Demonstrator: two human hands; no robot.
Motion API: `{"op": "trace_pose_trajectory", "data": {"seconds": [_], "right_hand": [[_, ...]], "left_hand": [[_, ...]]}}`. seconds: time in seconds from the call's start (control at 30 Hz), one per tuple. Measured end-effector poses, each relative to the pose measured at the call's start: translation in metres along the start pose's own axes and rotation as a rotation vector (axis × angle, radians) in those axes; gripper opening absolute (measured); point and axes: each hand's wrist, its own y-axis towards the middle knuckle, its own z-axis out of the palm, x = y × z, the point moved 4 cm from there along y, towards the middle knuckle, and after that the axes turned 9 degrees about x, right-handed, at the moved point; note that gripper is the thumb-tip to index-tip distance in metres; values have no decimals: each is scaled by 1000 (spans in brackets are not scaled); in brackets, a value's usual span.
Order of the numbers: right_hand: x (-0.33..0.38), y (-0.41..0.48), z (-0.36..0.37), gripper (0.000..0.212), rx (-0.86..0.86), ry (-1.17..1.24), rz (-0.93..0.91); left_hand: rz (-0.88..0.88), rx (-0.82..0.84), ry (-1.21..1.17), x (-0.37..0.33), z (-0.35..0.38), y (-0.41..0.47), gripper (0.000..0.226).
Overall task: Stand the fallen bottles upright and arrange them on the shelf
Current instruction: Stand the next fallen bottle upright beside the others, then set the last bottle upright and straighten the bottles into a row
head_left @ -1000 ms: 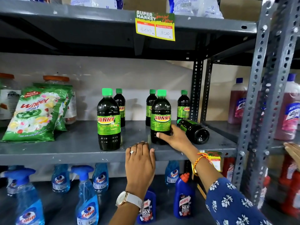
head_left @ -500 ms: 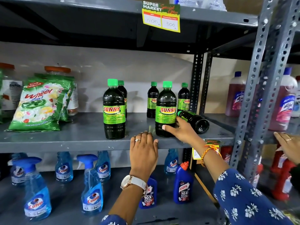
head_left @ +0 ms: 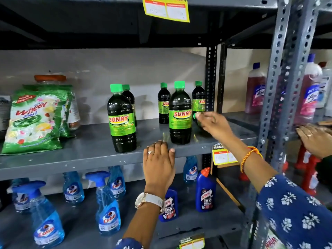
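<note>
Several dark Sunny bottles with green caps stand upright on the grey middle shelf [head_left: 80,155]: one front left [head_left: 122,123], one front right [head_left: 180,115], and others behind, such as the one at the back [head_left: 163,105]. A fallen bottle lies right of the front right one. Only its green cap [head_left: 195,116] and a bit of dark body show. My right hand [head_left: 214,125], blurred, lies over it with a fingertip at the cap. Its grip is unclear. My left hand [head_left: 159,162] rests flat on the shelf's front edge and holds nothing.
Green Wheel detergent bags [head_left: 36,121] and a jar stand at the shelf's left. Blue Colin spray bottles [head_left: 107,209] and Harpic bottles [head_left: 205,193] fill the shelf below. A perforated grey upright [head_left: 280,97] stands right. Another person's hand [head_left: 316,139] reaches into the neighbouring rack.
My right hand has left the base of the front right upright bottle and moved right and up, onto the fallen bottle. My left hand has stayed on the shelf edge.
</note>
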Motion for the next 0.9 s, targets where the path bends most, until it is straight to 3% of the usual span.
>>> {"op": "trace_pose_trajectory", "data": {"seconds": [0.07,0.1,0.17,0.27,0.33,0.4,0.47,0.57,0.73,0.9], "right_hand": [[4,0,-31,30,-202,-79,-71],[6,2,-45,21,-268,-165,-96],[7,16,-62,27,-253,-333,-65],[5,34,-55,54,-55,-768,98],[-2,43,-44,70,20,-975,144],[-12,48,-32,71,30,-1121,176],[-23,53,-31,57,-33,-1174,151],[-39,57,-51,42,-111,-940,63],[-77,61,-79,39,-16,-109,79],[-83,59,-78,29,86,124,-51]], "left_hand": [[-79,-96,-231,-1,-7,-1,30],[-118,-155,-386,-6,-11,-3,29],[-122,-223,-568,-31,-17,-2,27],[100,-95,-422,-97,-5,8,25],[152,-26,-285,-130,9,20,21],[101,5,-214,-142,22,31,17],[39,10,-155,-147,32,34,16],[64,-57,-80,-150,39,34,27],[-44,-186,-46,-147,38,41,41],[-30,-229,-68,-147,42,41,35]]}}
